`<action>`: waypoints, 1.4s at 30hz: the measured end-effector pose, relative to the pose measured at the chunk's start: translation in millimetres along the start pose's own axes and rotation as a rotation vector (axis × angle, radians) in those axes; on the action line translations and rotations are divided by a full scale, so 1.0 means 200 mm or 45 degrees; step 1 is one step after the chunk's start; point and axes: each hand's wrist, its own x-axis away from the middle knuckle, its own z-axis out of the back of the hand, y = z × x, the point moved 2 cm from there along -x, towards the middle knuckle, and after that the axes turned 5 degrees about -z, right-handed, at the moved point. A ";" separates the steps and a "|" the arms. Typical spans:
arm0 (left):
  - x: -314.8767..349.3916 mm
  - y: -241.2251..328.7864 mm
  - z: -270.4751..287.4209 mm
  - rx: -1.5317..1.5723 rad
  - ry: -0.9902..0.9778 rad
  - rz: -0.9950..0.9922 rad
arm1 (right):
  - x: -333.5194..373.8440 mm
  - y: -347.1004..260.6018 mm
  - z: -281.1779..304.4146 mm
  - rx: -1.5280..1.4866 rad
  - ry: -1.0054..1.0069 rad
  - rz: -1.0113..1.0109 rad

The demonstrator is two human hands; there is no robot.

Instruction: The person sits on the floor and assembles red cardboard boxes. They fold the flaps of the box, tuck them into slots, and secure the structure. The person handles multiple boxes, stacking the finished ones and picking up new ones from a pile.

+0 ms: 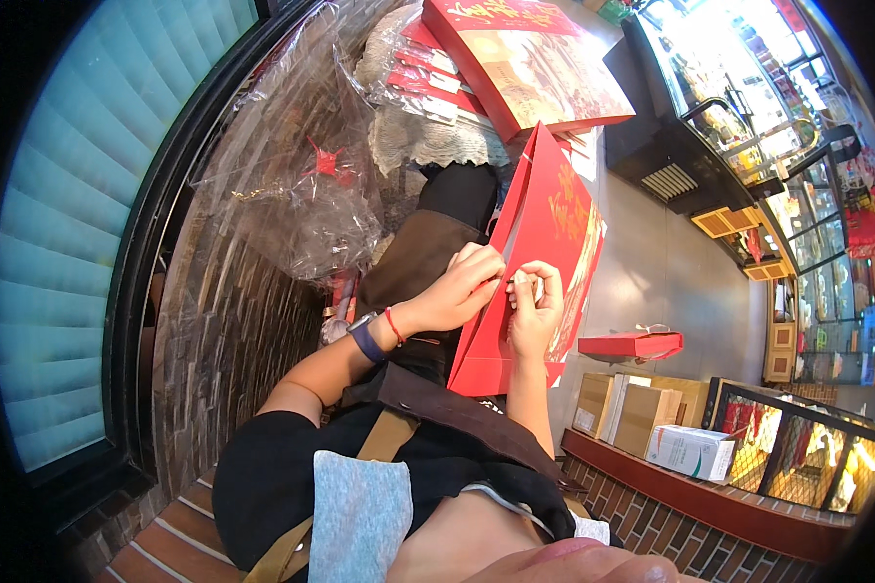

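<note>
A large red paper gift bag point(566, 219) with gold print lies tilted across my lap, its long open edge toward my left. My left hand point(465, 280), with a dark blue wristband and a red cord at the wrist, has its fingers closed over that edge. Just beside it, my right hand point(535, 309) is pinched against the bag's face near the same edge. Something small and pale shows between its fingertips, too little to name; the bag's inside is hidden.
Beyond the bag lies a big red gift box point(535, 68), with red packets point(437, 83) beside it. Clear plastic wrap point(306, 209) hangs by the brick wall at left. Another red bag point(632, 345) is on the floor; cardboard boxes point(647, 418) stand on a ledge at right.
</note>
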 end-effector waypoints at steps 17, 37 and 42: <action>-0.13 0.03 0.28 -0.023 -0.618 -0.201 | -0.12 -0.03 0.16 -0.641 -0.289 -0.327; -0.12 0.12 0.25 0.102 0.140 0.166 | 0.01 -0.16 0.03 -1.181 -0.785 0.169; -0.20 0.16 0.23 0.599 0.227 0.376 | 0.04 -0.17 -0.01 -0.798 -0.860 0.221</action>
